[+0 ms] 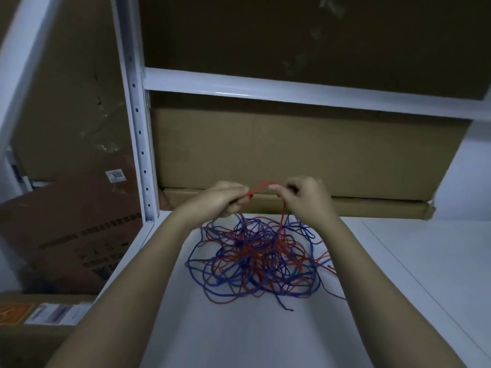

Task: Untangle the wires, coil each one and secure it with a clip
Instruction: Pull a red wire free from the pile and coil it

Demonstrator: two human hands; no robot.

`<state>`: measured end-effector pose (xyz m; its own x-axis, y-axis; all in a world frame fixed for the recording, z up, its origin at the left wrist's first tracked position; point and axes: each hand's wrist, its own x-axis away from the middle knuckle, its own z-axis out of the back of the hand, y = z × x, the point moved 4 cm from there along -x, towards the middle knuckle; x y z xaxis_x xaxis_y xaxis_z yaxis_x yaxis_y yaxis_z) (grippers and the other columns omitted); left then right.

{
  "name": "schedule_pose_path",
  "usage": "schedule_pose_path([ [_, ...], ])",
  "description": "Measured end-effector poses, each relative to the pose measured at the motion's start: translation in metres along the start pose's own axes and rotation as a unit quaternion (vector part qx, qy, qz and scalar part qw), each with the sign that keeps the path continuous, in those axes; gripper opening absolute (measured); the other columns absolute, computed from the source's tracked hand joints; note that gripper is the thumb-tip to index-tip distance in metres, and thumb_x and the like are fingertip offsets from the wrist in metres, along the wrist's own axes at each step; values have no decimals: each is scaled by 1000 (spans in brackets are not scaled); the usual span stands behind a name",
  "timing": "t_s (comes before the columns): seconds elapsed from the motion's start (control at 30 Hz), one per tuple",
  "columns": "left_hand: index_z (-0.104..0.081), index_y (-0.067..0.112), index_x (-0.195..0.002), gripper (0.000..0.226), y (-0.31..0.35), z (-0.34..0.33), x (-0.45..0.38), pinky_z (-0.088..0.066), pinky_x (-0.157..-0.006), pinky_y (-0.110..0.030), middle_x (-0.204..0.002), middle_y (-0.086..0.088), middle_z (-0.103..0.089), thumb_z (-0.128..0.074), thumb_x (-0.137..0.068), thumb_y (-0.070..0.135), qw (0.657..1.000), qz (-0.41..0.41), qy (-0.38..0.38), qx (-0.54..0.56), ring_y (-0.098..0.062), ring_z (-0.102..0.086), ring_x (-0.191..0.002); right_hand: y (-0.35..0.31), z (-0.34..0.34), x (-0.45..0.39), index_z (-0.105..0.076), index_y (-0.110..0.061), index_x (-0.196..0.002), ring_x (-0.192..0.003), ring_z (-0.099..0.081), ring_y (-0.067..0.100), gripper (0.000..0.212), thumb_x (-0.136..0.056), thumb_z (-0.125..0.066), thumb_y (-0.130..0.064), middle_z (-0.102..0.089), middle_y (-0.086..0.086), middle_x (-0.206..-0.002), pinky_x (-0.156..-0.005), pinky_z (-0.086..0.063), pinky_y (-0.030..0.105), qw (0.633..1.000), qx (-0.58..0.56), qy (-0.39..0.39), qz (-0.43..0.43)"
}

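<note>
Tangled wires point(255, 258) (red and blue mixed) lie on the white shelf point(398, 274), below both hands. Left hand point(225, 199) and right hand point(303, 200) each pinch a red wire point(261, 187), arched left-right between them, its strands dropping into the pile.

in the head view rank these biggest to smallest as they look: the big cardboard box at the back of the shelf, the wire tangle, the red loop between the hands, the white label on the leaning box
1. Cardboard box
2. Wire tangle
3. Red loop, pinched between the left hand and right hand
4. White label

The loop and the label look close in size, and the label sits farther away, so their order is unsure.
</note>
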<state>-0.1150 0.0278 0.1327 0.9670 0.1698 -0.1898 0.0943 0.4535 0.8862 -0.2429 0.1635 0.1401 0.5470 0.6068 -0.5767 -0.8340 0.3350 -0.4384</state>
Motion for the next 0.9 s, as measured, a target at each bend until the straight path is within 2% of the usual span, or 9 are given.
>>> schedule_pose_path([
  [0.13,-38,17,-63,40,50,17,-11,-17,-43,-20,-48,6,-29,-36,-101,30,993,-93,62,37,-9,-20,-45,-30,34,-36,-56,-10,-60,-48,-39,15,49,-91,-57,-48,-42,0,-47,-50,-28,31,997,-64,50,12],
  [0.23,-39,17,-63,40,86,35,-21,-20,-42,-18,-46,7,-33,-39,-102,24,981,-133,137,36,-6,-25,-42,-53,56,-63,-49,-4,-59,-49,-35,16,54,-94,-54,-45,-38,3,-49,-53,-26,32,991,-107,81,18],
  [0.4,-36,20,-61,43,141,58,-25,-17,-44,-22,-45,9,-29,-38,-103,31,959,-186,210,37,-8,-22,-44,-98,90,-94,-45,-8,-61,-55,-41,20,53,-98,-44,-47,-42,3,-54,-56,-31,34,984,-126,124,26],
  [0.5,-37,21,-62,42,169,69,-24,-19,-42,-18,-47,9,-30,-39,-103,33,949,-206,231,60,-6,-23,-44,-126,117,-108,-51,-1,-68,-58,-51,26,54,-97,-47,-46,-50,6,-56,-59,-41,39,967,-158,197,40],
  [0.6,-37,21,-64,42,194,77,-24,-20,-40,-16,-47,10,-29,-38,-103,35,940,-231,236,84,-5,-23,-42,-150,146,-115,-55,-4,-72,-47,-58,20,45,-95,-53,-43,-57,4,-48,-58,-49,35,941,-217,251,73],
  [0.67,-38,21,-63,42,201,82,-22,-20,-40,-16,-46,11,-29,-38,-103,36,937,-237,243,84,-5,-22,-41,-156,153,-117,-57,-10,-80,-47,-62,18,32,-95,-55,-38,-63,5,-52,-57,-54,33,932,-253,243,94],
  [0.77,-37,20,-63,43,191,84,-20,-19,-40,-16,-46,10,-29,-36,-103,36,940,-229,242,72,-6,-22,-42,-138,139,-120,-60,-18,-98,-68,-69,13,7,-96,-55,-23,-70,3,-73,-72,-58,35,937,-244,225,107],
  [0.83,-36,20,-64,42,174,81,-17,-17,-41,-17,-47,8,-27,-35,-103,35,946,-211,224,99,-7,-21,-43,-119,119,-119,-60,-21,-108,-84,-68,8,15,-94,-56,-18,-70,-3,-88,-82,-55,31,949,-213,206,109],
  [0.9,-35,19,-64,42,157,74,-13,-15,-42,-19,-46,8,-25,-34,-104,33,950,-197,190,149,-7,-18,-41,-105,94,-112,-60,-21,-114,-91,-64,4,22,-93,-59,-16,-67,-7,-92,-83,-50,23,963,-194,156,106],
])
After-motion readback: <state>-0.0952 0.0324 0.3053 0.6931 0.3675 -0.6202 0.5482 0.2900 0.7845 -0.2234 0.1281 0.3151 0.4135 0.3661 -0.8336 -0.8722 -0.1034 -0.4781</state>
